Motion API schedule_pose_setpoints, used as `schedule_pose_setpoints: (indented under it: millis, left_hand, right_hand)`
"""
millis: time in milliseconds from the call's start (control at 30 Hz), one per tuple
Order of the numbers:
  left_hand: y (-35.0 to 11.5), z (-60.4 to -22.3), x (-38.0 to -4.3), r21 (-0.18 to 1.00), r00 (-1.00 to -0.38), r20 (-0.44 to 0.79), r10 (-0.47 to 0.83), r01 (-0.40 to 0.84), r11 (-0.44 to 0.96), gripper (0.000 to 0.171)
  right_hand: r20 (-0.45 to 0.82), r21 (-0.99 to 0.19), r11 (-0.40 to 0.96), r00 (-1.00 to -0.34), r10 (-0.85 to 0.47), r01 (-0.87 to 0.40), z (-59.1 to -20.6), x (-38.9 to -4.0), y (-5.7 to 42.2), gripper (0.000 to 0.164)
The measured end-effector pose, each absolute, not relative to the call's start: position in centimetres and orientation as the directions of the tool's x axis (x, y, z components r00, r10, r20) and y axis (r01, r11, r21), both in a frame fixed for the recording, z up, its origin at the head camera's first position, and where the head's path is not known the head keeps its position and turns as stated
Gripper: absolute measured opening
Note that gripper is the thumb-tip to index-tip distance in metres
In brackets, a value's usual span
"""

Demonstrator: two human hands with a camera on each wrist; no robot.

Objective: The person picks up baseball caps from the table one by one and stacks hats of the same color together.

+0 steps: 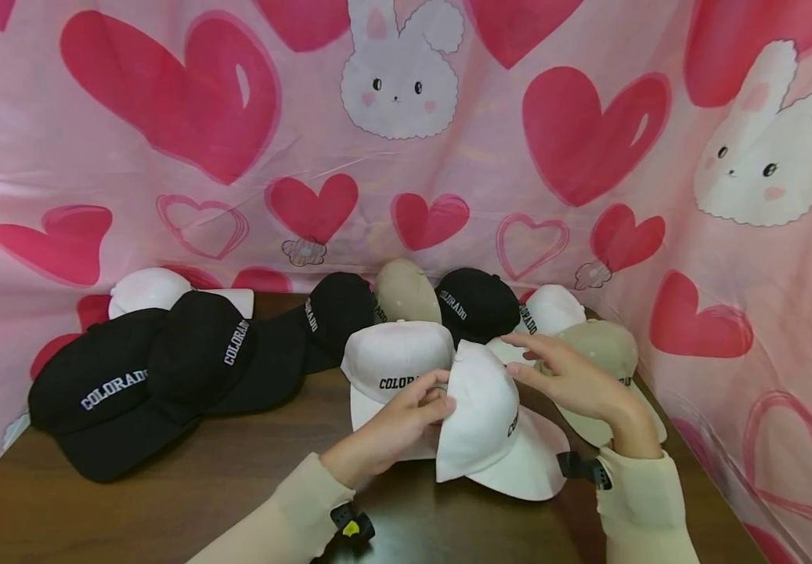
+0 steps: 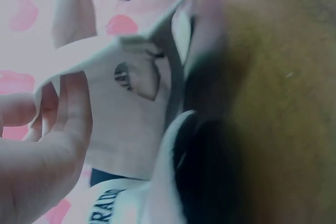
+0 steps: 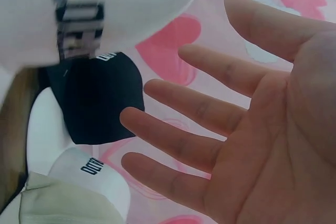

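A white baseball cap (image 1: pixel 485 419) with dark lettering is held tilted above the table, its brim towards the lower right. My left hand (image 1: pixel 406 423) pinches the rim of its open back; in the left wrist view the thumb and fingers (image 2: pixel 76 106) fold over that edge. My right hand (image 1: pixel 578 376) is beside the cap's crown, and the right wrist view shows its fingers (image 3: pixel 178 142) spread and apart from the cap. Just behind the held cap sits another white cap (image 1: pixel 395 352) lettered COLORADO, partly covered by it and my left hand.
Two large black caps (image 1: pixel 113 392) overlap at the left, with a white cap (image 1: pixel 148 291) behind. Along the back stand black caps (image 1: pixel 476 305), a beige cap (image 1: pixel 406 290) and a white cap (image 1: pixel 557 309). Another beige cap (image 1: pixel 599 345) is at the right, before the pink curtain (image 1: pixel 765 298).
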State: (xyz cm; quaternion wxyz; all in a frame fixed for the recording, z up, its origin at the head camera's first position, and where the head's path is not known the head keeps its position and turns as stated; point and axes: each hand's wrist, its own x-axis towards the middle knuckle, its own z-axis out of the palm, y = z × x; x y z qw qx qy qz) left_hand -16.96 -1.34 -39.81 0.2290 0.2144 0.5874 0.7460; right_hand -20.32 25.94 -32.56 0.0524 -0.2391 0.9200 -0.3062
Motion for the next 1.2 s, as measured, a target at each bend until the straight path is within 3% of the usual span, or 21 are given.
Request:
schedule_pose_setpoints:
  millis: [167, 467, 667, 900, 1067, 1200]
  left_hand:
    - [-2.9, -38.4, -17.6, 0.980, -0.769, 0.120, 0.628, -0.010, -0.200, 0.030]
    - [-6.6, -35.4, -18.2, 0.978, -0.621, 0.205, 0.756, 0.106, -0.177, 0.030]
    - [-9.2, -33.8, -18.2, 0.981, -0.633, 0.195, 0.749, 0.125, -0.150, 0.029]
    - [-11.7, -32.7, -18.3, 0.970, -0.568, 0.233, 0.789, 0.198, -0.143, 0.028]
    - [-12.8, -32.5, -18.8, 0.976, -0.582, 0.201, 0.788, 0.184, -0.114, 0.027]
    - [-13.4, -32.7, -19.4, 0.979, -0.588, 0.172, 0.791, 0.191, -0.071, 0.026]
  right_hand:
    - [0.048, -0.602, 0.691, -0.882, -0.469, -0.400, -32.0, -19.8, 26.2, 0.056]
    - [0.086, -0.650, 0.613, -0.844, -0.529, -0.450, -31.9, -20.2, 25.8, 0.050]
    - [0.121, -0.709, 0.495, -0.778, -0.617, -0.503, -31.9, -20.3, 24.7, 0.044]
    - [0.155, -0.807, 0.321, -0.702, -0.695, -0.496, -32.2, -20.0, 22.5, 0.046]
    - [0.196, -0.857, 0.175, -0.621, -0.759, -0.485, -32.7, -19.7, 21.0, 0.047]
    - [0.171, -0.891, 0.124, -0.576, -0.800, -0.436, -33.3, -19.7, 20.2, 0.038]
